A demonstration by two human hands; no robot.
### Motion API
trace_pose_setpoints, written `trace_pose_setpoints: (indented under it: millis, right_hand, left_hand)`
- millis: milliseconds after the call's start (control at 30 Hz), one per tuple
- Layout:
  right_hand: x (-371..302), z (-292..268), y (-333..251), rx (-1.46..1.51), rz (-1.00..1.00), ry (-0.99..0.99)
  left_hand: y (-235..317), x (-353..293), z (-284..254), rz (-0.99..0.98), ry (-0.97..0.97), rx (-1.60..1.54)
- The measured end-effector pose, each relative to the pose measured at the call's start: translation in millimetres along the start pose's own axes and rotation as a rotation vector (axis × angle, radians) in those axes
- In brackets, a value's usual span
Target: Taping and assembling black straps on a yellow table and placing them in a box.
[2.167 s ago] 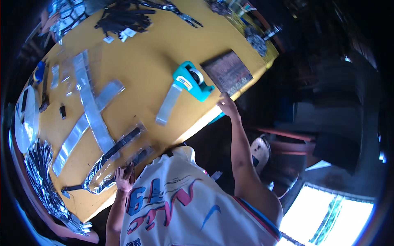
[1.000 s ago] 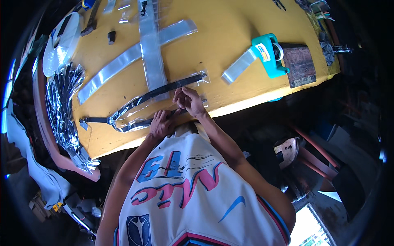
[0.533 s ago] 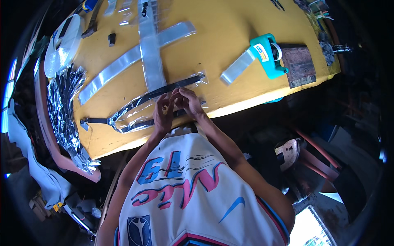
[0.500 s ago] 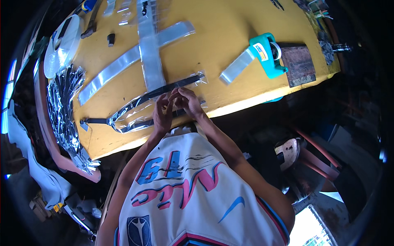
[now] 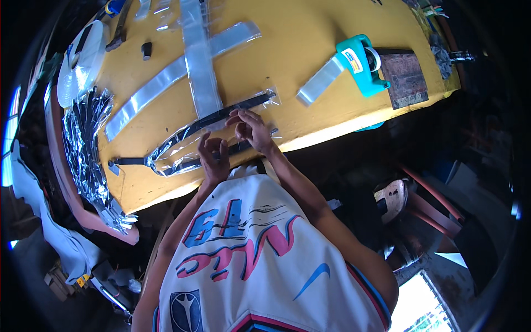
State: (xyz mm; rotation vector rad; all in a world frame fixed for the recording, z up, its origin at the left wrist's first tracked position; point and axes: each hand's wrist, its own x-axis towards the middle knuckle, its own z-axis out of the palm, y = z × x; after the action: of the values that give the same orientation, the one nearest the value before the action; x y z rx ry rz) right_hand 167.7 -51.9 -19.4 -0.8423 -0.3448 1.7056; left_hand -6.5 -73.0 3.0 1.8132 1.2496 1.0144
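Observation:
On the yellow table lies a long black strap (image 5: 191, 130), doubled back on itself inside clear plastic film. Its bare left end (image 5: 130, 161) sticks out of the film. My left hand (image 5: 214, 159) hovers over the nearer run of the strap, fingers bent and thumb apart, with nothing visible between them. Just right of it and a little farther off, my right hand (image 5: 251, 131) is over the strap's right part. Its fingers are curved and a gap shows before the thumb; I see nothing held in it.
Flat clear plastic sleeves (image 5: 202, 72) cross beyond the strap. A teal tape dispenser (image 5: 360, 66) stands right, beside a dark plate (image 5: 405, 80). At left are film-wrapped black straps (image 5: 88, 133), a white roll (image 5: 83, 66), a hammer (image 5: 119, 33) and a small dark cylinder (image 5: 146, 51).
My hands, close together at the fingertips before, have come apart. The left one has drawn back toward me, and the right has shifted slightly farther over the strap.

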Motion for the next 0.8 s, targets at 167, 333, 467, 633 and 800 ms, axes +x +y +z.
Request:
trace_pose_setpoints:
  millis: [167,333,467,633,800]
  right_hand:
    - [3.0,-4.0,4.8,0.071,-0.006,0.019]
    - [1.7,-5.2,6.5,0.124,-0.014,0.018]
    - [-3.9,-2.8,4.7,0.058,-0.055,0.052]
    - [-40.3,4.1,-8.1,-1.476,-0.694,0.260]
    - [-75.6,-19.6,14.3,-1.990,-0.509,0.040]
  left_hand:
    - [-13.6,-5.8,2.9,0.229,-0.165,-0.135]
    - [-33.2,-7.3,3.2,0.336,-0.293,-0.064]
    - [-32.1,-0.8,3.7,0.467,-0.267,-0.003]
    - [-38.0,-2.9,2.3,0.420,-0.313,-0.021]
    - [-38.1,-3.3,2.1,0.446,-0.311,-0.015]
